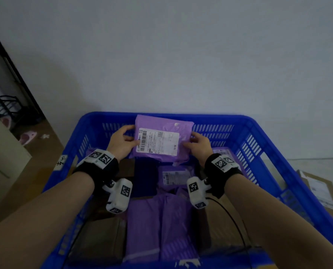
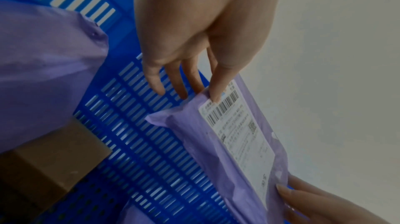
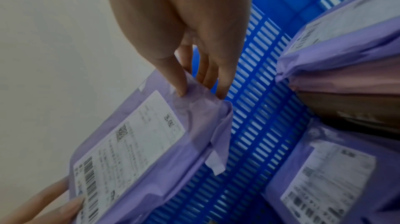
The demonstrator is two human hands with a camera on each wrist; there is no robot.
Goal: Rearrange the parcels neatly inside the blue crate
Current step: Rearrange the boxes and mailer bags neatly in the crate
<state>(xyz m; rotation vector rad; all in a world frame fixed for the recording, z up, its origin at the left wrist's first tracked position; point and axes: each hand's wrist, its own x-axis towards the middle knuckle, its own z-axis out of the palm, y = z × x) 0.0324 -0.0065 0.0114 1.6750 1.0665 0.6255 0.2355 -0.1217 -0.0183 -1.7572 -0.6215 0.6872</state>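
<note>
Hands hold one purple parcel [image 1: 162, 140] up at the far end of the blue crate [image 1: 259, 144] in the head view. The left hand [image 1: 121, 141] grips its left edge and the right hand [image 1: 197, 146] grips its right edge. The parcel's white label [image 1: 158, 141] faces the camera. Below it, more purple parcels [image 1: 161, 220] and brown boxes [image 1: 101, 237] lie on the crate floor. Another brown box [image 1: 321, 191] sits outside the crate on the right. A white wall [image 1: 181, 55] stands behind.

In the left wrist view, the left hand [image 2: 201, 27] pinches the parcel [image 2: 229, 156], thumb on the label [image 2: 238, 135] and fingers behind. The right hand's fingers [image 2: 307, 198] grip the other end. The crate's slotted wall [image 2: 151, 142] is behind, with a brown box [image 2: 47, 159] and another purple parcel [image 2: 43, 65] to the left.

In the right wrist view, the right hand [image 3: 184, 22] pinches the parcel's [image 3: 151, 142] crinkled edge, thumb in front, fingers behind. The left hand's thumb [image 3: 67, 209] presses on the label [image 3: 125, 152] at the far end. Two more labelled purple parcels [image 3: 329, 181] lie to the right.
</note>
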